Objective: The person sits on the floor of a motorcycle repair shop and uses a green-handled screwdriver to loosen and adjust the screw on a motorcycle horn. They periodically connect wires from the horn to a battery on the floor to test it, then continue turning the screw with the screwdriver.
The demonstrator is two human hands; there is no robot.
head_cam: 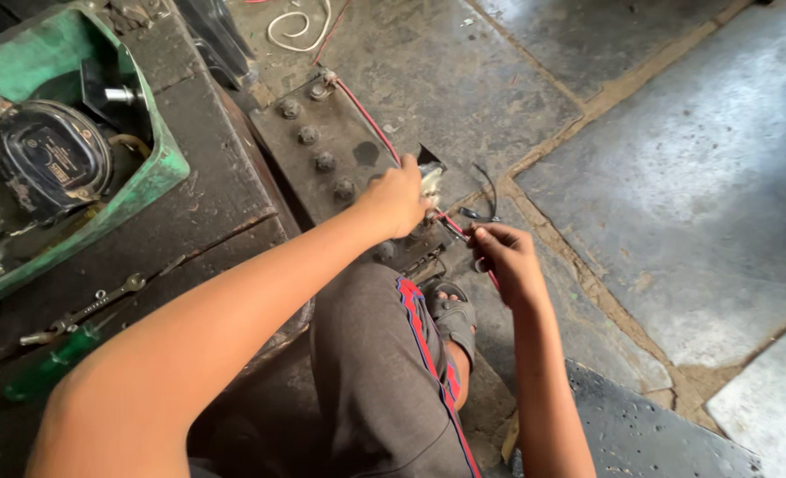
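Observation:
A dark, grimy battery [322,146] with a row of round caps lies on the stone floor in front of me. A red wire [368,117] runs from its far terminal along the top toward my hands. My left hand [396,198] is closed at the battery's near end, pressing on a small whitish part beside the terminal. My right hand [505,258] is just to the right, pinching the red wire together with a thin black wire [490,190] that curls up above the fingers. My knee in grey trousers and a sandalled foot [453,314] are below.
A green crate [158,173] holding a round black part and metal pieces stands on a dark wooden bench at left. A spanner [92,308] and a green-handled screwdriver [43,367] lie on the bench. A white wire loop [297,26] lies on the floor at the top.

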